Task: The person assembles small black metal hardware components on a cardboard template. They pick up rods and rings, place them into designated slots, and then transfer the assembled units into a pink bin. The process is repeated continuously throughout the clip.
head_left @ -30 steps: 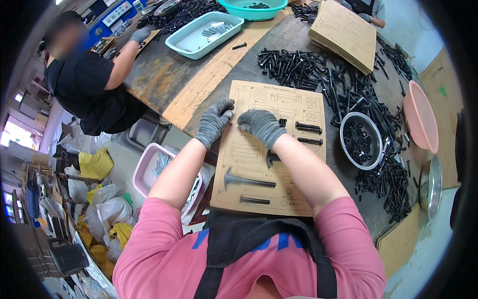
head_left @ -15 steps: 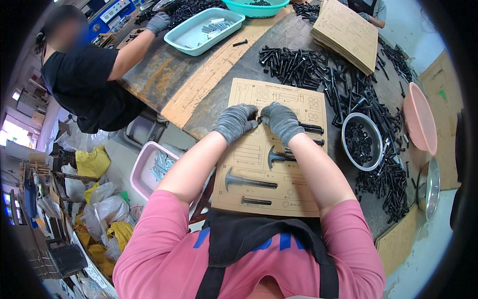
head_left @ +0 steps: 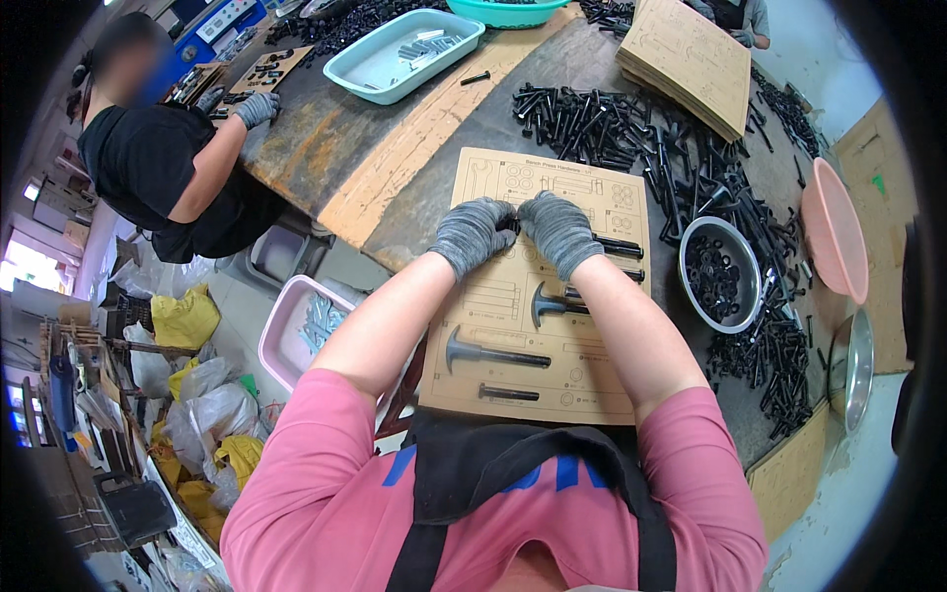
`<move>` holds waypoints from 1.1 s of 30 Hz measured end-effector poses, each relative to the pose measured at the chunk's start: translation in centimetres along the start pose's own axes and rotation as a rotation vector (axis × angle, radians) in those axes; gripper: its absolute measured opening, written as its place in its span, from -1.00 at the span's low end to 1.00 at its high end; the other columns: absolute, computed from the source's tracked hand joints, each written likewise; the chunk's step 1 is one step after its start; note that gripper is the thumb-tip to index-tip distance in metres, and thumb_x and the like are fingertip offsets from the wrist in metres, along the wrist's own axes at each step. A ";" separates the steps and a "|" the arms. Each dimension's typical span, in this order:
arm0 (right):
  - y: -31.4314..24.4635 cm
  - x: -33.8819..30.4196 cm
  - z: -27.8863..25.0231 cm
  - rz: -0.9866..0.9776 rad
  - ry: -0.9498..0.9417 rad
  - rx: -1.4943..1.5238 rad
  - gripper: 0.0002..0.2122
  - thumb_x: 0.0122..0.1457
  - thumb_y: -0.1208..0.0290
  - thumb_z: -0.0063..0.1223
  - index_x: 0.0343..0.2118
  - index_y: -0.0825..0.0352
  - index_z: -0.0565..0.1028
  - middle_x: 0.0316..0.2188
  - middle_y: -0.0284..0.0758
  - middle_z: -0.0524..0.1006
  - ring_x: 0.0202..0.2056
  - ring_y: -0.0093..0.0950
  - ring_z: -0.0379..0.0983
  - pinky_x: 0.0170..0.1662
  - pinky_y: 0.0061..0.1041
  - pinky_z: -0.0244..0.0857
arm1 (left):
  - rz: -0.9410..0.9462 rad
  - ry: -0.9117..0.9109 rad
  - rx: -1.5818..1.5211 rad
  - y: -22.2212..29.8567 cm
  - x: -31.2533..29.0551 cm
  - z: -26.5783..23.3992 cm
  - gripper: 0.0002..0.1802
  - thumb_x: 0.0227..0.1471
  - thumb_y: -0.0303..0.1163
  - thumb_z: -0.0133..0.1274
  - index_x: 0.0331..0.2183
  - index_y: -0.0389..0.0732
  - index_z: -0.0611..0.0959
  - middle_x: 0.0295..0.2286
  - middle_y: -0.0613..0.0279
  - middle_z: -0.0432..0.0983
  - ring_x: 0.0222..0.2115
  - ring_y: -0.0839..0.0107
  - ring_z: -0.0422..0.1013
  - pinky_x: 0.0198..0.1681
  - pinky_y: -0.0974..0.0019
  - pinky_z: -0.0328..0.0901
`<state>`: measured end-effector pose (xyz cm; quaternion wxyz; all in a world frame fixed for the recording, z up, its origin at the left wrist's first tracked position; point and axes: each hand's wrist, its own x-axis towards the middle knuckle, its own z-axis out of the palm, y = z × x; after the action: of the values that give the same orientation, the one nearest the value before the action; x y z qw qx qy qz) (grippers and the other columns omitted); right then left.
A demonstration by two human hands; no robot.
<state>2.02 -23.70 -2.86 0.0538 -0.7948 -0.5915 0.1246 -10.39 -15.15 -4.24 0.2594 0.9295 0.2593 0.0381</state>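
A brown cardboard sheet (head_left: 449, 397) printed with part outlines lies in front of me. Over its upper half, my left hand (head_left: 472, 237) and my right hand (head_left: 557, 233), both in grey gloves, meet with fingers drawn together. Something small and dark shows between the fingertips, too covered to name. Beside my right wrist, black bolts (head_left: 621, 246) rest on the sheet. Lower down lie a black T-shaped piece (head_left: 548, 305), partly under my right forearm, a longer T-shaped piece (head_left: 498, 356) and a short black bolt (head_left: 508, 393).
A metal bowl of black rings (head_left: 683, 266) stands right of the sheet, among heaped black bolts (head_left: 582, 120). Beyond are stacked cardboard sheets (head_left: 691, 59) and a pale blue tray (head_left: 370, 91). A pink basin (head_left: 834, 232) stands far right. A co-worker (head_left: 148, 148) works at left.
My hands stay together at nearly the same spot on the sheet. The co-worker's gloved hand has come back from beside the blue tray to a board at the table's left.
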 end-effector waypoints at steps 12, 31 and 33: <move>5.7 -0.2 -2.0 0.028 0.153 0.108 -0.77 -0.01 0.34 -0.06 -0.25 0.16 0.48 -0.23 -0.20 0.43 -0.23 -0.23 0.41 -0.17 -0.33 0.28 | -0.052 0.078 -0.221 -0.8 0.6 -1.6 -0.47 -0.22 -0.23 0.16 -0.16 -0.26 0.47 -0.46 0.06 0.48 -0.43 0.29 0.41 -0.30 0.32 0.31; 14.0 9.0 -4.9 0.126 0.194 -0.254 -0.47 -0.02 0.68 -0.25 0.04 0.00 0.24 0.17 -0.38 0.01 -0.06 -0.33 0.32 -0.02 -0.40 0.22 | -0.116 0.237 0.198 2.5 18.1 -0.9 -0.38 -0.18 -0.11 0.07 -0.03 -0.01 0.36 -0.13 -0.03 0.29 -0.13 0.10 0.29 -0.06 0.16 0.20; 14.2 9.1 -4.9 0.110 0.207 -0.325 -0.53 0.04 0.63 -0.27 0.02 0.00 0.26 0.16 -0.37 0.04 -0.09 -0.34 0.34 -0.07 -0.40 0.25 | -0.100 0.240 0.230 2.4 19.1 -0.3 -0.44 -0.19 -0.16 0.08 -0.07 -0.02 0.41 -0.16 -0.03 0.32 -0.15 0.08 0.30 -0.09 0.16 0.21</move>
<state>18.90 -18.89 -2.71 -0.0216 -0.8326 -0.5511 -0.0522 7.12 -7.15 -3.99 0.1199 0.9279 0.3368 0.1057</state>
